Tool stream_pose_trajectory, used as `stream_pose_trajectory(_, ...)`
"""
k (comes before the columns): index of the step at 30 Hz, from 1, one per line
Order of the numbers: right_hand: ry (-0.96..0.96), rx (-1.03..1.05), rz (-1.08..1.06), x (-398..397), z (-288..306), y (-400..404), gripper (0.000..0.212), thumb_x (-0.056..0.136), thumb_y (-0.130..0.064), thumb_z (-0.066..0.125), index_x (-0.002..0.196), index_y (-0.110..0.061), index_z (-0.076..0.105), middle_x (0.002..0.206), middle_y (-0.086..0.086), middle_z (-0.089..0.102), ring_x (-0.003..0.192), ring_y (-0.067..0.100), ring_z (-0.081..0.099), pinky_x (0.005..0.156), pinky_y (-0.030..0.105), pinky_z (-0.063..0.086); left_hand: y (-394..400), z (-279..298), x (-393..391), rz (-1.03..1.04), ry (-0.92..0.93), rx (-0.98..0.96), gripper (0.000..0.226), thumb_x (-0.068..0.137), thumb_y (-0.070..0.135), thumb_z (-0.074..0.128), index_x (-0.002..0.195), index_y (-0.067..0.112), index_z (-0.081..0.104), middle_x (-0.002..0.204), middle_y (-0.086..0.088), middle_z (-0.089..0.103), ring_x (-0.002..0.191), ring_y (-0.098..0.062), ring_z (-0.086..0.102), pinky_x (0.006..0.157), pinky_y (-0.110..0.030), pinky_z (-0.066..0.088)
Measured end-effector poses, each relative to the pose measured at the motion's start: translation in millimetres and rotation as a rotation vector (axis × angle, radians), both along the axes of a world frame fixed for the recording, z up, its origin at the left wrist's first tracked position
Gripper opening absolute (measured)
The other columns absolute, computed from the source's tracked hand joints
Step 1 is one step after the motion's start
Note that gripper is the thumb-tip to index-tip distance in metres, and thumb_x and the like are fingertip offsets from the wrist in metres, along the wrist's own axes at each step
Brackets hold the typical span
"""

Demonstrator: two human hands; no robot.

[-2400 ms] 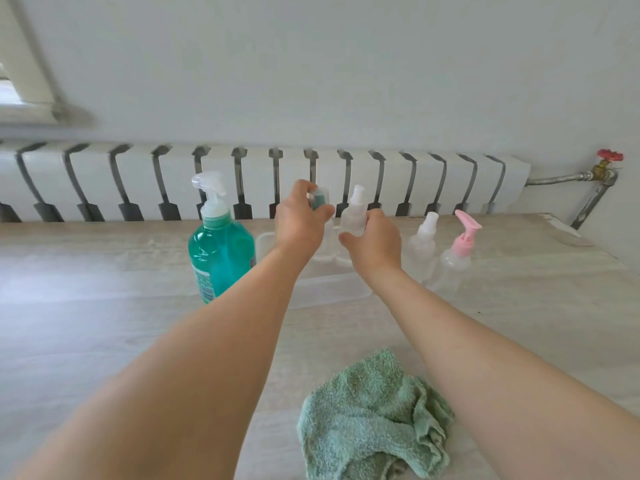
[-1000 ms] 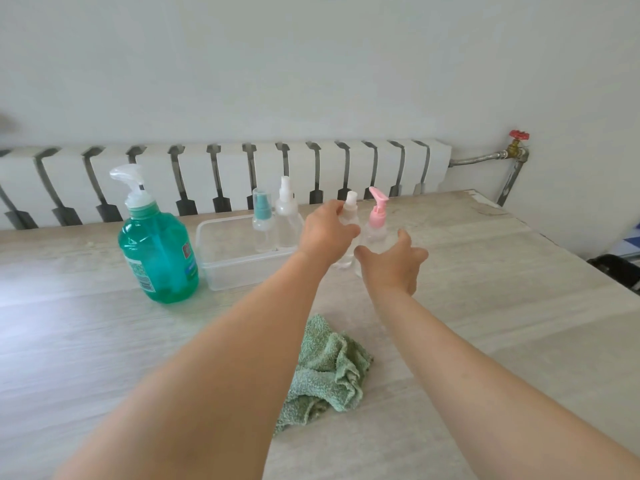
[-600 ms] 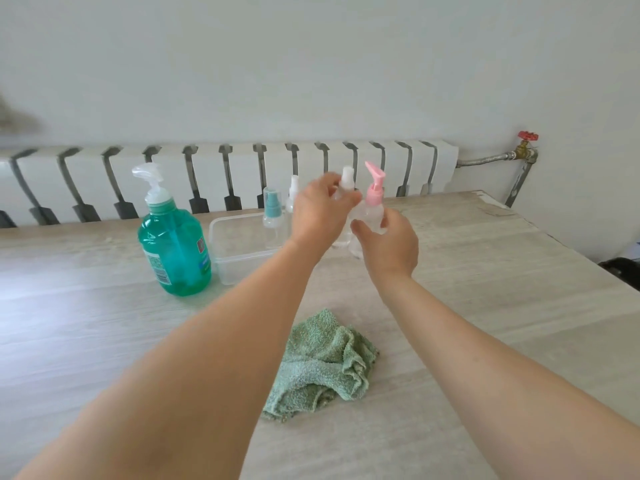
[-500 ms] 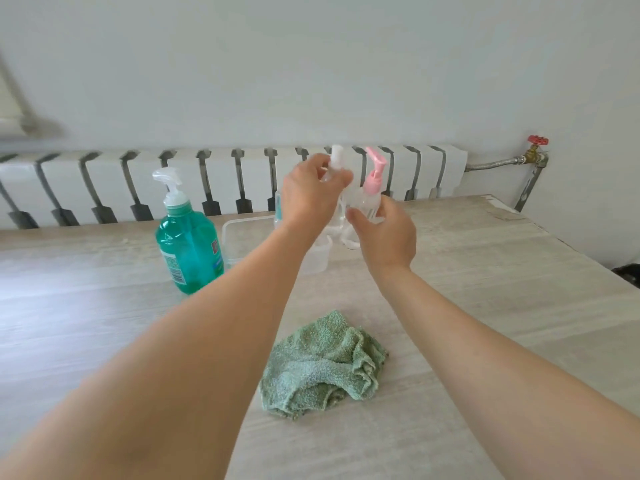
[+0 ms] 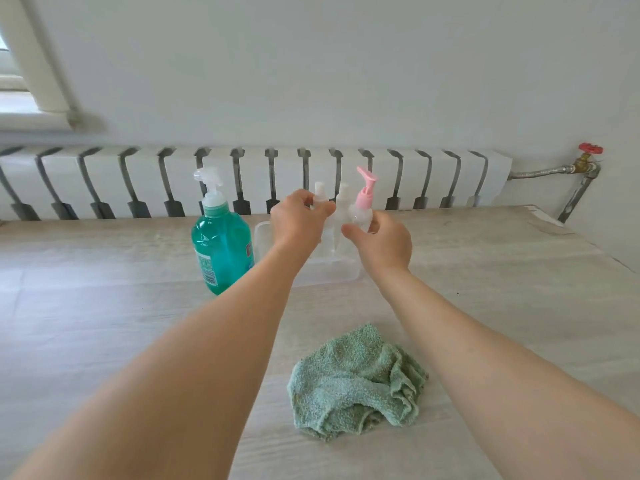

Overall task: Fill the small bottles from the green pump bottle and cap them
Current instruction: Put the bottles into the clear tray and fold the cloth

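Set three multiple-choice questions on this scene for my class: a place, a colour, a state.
1. Where is the green pump bottle relative to the clear tub? A inside B left C right
2. Pump colour of the right hand's bottle? A blue B black C pink
3. The green cloth is: A crumpled on the table B folded in the tub C over the radiator
Key: B, it stands outside the tub's left wall; C, the pump is pink; A, it lies bunched.

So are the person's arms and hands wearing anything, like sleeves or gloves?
No. Both forearms are bare right up to the picture's edge, with no sleeves showing. The left hand and right hand have no gloves, and no watch, bracelet or ring can be seen.
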State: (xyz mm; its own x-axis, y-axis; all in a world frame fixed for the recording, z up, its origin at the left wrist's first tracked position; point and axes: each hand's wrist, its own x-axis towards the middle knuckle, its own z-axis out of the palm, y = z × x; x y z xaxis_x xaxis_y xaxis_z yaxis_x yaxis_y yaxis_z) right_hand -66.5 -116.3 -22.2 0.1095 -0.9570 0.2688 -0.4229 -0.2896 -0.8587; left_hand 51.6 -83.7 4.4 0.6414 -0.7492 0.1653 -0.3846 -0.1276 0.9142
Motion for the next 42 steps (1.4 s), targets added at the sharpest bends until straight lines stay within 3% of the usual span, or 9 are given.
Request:
stream_pose_trajectory(4,0.063,0.048,0.042,3.5,-9.8,-8.4,0.015,0.078,-0.032,0.070,0.082,-0.020,0.063,0.067,-0.009,0.053,0.064,0.014,0.052,0.052,0.027,0.030,-8.0,-9.2,-1.8,-0.022,0.015,0.029,0.019,0.078,0.033,0.066,0.085,0.019,0.055,0.074,0.001,0.060,0.049,-0.016,0.061,0.053,-0.026,0.054)
stream_pose_trajectory(11,0.158,0.073,-0.060,7.8,-19.2,-12.0,0.038,0.074,-0.042,0.073,0.103,-0.017,0.067,0.104,0.000,0.044,0.090,0.021,0.054,0.064,0.029,0.036,-14.2,-18.1,-4.0,-0.023,0.059,0.028,0.022,0.075,0.030,0.070,0.074,0.019,0.051,0.075,-0.001,0.061,0.047,-0.016,0.060,0.050,-0.029,0.055)
stream_pose_trajectory(21,0.200,0.158,-0.040,3.5,-15.5,-0.4,0.058,0.077,-0.043,0.071,0.124,-0.015,0.055,0.122,0.006,0.048,0.108,0.025,0.054,0.082,0.035,0.045,1.4,-18.6,-9.0,-0.051,0.048,0.032,0.055,0.079,0.023,0.071,0.127,0.013,0.046,0.123,-0.005,0.048,0.088,-0.024,0.065,0.072,-0.035,0.058)
stream_pose_trajectory(26,0.118,0.243,-0.102,-0.7,-13.9,13.2,0.068,0.079,-0.033,0.070,0.136,-0.011,0.041,0.134,0.009,0.041,0.109,0.027,0.053,0.079,0.034,0.041,22.5,-11.8,-5.9,0.008,0.012,0.046,0.038,0.083,0.021,0.065,0.117,0.014,0.051,0.113,-0.003,0.055,0.093,-0.022,0.062,0.082,-0.038,0.055)
stream_pose_trajectory(29,0.073,0.314,-0.166,2.5,-15.9,25.7,0.055,0.082,-0.026,0.067,0.128,-0.009,0.044,0.129,0.010,0.043,0.096,0.026,0.052,0.075,0.033,0.041,44.0,-16.7,-3.0,0.039,-0.004,0.115,0.007,0.082,0.022,0.061,0.084,0.016,0.059,0.084,-0.003,0.062,0.073,-0.018,0.060,0.073,-0.036,0.057)
stream_pose_trajectory(31,0.067,0.310,-0.193,6.7,-19.4,34.8,0.038,0.083,-0.021,0.063,0.115,-0.009,0.049,0.122,0.009,0.048,0.092,0.025,0.052,0.073,0.033,0.043,59.8,-26.9,4.7,0.083,0.002,0.218,0.019,0.080,0.031,0.062,0.071,0.014,0.061,0.074,-0.004,0.063,0.070,-0.021,0.061,0.074,-0.038,0.057)
stream_pose_trajectory(34,0.163,0.240,-0.145,16.2,-27.1,44.9,0.015,0.085,-0.021,0.057,0.099,-0.015,0.054,0.116,0.007,0.054,0.090,0.024,0.055,0.070,0.029,0.040,84.1,-45.5,21.2,0.179,0.043,0.396,0.049,0.070,0.050,0.068,0.094,0.008,0.062,0.088,-0.006,0.062,0.081,-0.024,0.060,0.075,-0.034,0.054)
stream_pose_trajectory(37,0.046,0.326,-0.165,28.7,-31.9,51.1,0.034,0.085,-0.026,0.061,0.113,-0.010,0.051,0.119,0.009,0.056,0.100,0.029,0.058,0.073,0.031,0.043,104.8,-56.5,36.2,0.312,0.068,0.438,0.074,0.058,0.056,0.076,0.112,0.010,0.052,0.098,-0.006,0.056,0.085,-0.021,0.056,0.074,-0.033,0.053)
stream_pose_trajectory(42,-0.307,0.602,-0.195,39.9,-33.9,51.6,0.048,0.088,-0.030,0.058,0.125,-0.003,0.043,0.121,0.018,0.060,0.100,0.035,0.063,0.075,0.039,0.049,103.9,-53.1,59.2,0.470,0.150,0.187,0.095,0.053,0.046,0.084,0.127,0.011,0.035,0.124,-0.009,0.043,0.114,-0.026,0.046,0.085,-0.037,0.045)
